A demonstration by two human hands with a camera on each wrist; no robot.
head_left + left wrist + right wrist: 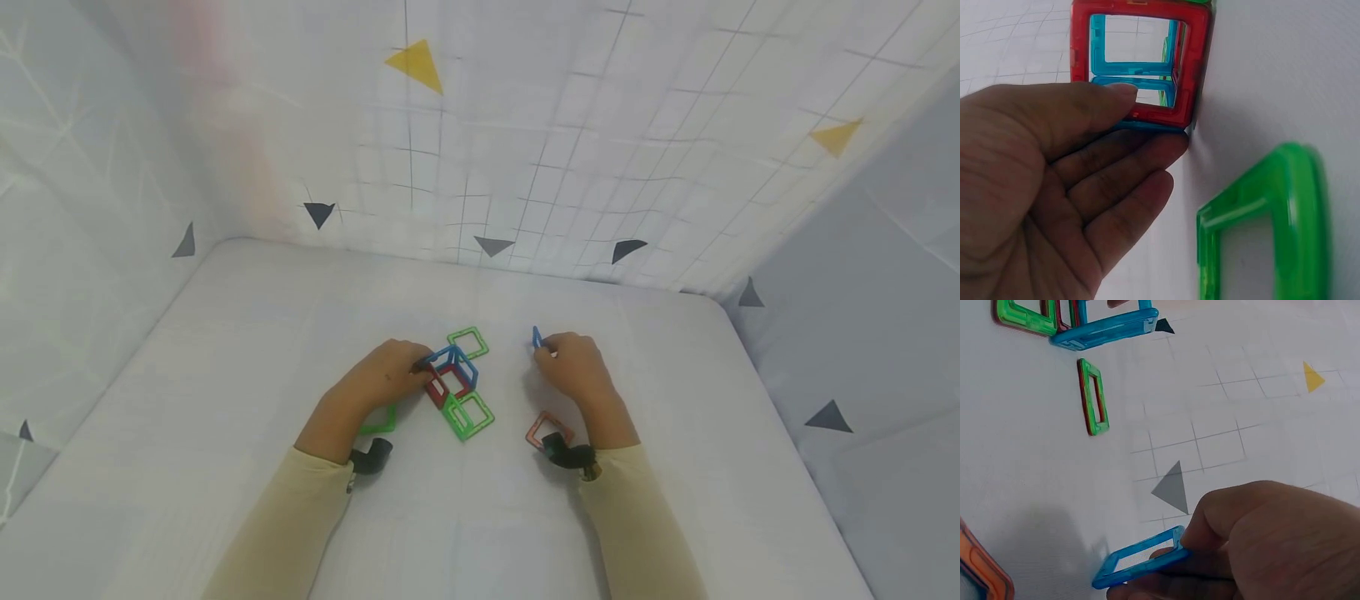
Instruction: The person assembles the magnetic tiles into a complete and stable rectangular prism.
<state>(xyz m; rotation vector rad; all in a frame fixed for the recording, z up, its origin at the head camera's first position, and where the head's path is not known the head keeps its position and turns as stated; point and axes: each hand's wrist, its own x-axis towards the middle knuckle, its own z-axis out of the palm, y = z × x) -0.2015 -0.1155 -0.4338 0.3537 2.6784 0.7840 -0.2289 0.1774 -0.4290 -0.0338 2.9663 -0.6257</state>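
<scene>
Orange tile (548, 430) beside right wrist

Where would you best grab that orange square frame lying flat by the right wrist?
Probably the orange square frame is best pinched on its far bar, coming from above. It lies flat on the table, so a fingertip can dip through its open middle. The right hand already holds a blue tile.

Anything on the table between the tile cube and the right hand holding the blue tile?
No. In the head view, bare white table separates the tile cube from the right hand pinching the blue tile.
</scene>
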